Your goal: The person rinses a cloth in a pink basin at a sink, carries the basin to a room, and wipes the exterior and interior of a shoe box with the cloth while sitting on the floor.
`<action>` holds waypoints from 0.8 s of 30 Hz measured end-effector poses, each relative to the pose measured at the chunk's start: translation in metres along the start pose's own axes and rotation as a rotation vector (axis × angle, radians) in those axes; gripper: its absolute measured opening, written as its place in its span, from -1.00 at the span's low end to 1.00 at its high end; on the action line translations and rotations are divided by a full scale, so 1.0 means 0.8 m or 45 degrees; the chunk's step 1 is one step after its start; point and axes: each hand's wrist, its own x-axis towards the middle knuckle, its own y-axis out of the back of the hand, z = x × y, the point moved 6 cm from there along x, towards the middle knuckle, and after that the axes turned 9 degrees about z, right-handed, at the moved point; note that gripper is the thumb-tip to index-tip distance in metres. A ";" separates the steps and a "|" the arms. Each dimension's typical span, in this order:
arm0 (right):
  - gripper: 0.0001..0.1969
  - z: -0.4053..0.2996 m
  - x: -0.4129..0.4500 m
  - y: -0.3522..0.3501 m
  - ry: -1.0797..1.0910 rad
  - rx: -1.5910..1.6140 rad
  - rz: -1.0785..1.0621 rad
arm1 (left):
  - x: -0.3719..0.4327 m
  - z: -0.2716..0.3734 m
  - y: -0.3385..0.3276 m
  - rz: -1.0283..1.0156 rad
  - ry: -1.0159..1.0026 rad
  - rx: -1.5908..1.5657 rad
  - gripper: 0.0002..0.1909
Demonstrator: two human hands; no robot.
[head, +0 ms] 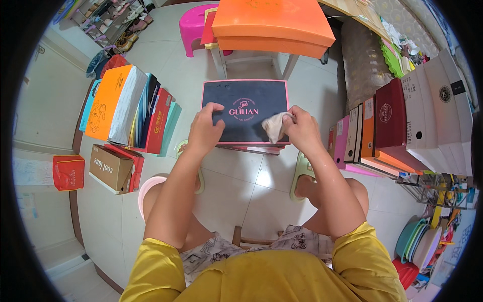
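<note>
Before me is a dark shoe box (220,130) with a pink edge and pink printing on its lid. It appears to rest on another box (264,150), of which only a strip shows below it. My right hand (304,128) pinches a crumpled, off-white cloth (274,127) over the lid's right part. Over the left part of the lid is my left hand (205,128), with thumb and fingers apart and nothing between them. Whether its fingertips touch the lid I cannot tell.
A large orange box (271,19) sits on a small table beyond, beside a pink plastic stool (190,28). Stacked shoe boxes stand at left, including an orange one (109,102) and a brown one (110,168). A row of boxes (390,113) lines the right. A pink basin (147,188) is by my left knee.
</note>
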 end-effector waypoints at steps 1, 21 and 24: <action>-0.78 -0.001 -0.001 0.004 -0.040 -0.026 0.017 | 0.002 -0.007 0.004 0.056 0.037 0.070 -0.66; -0.81 0.042 0.001 -0.034 0.011 0.141 0.353 | -0.034 -0.120 -0.038 -0.062 0.365 0.455 -0.03; -0.81 0.046 -0.010 -0.030 0.021 0.208 0.325 | -0.042 -0.100 -0.026 -0.008 0.332 0.469 -0.09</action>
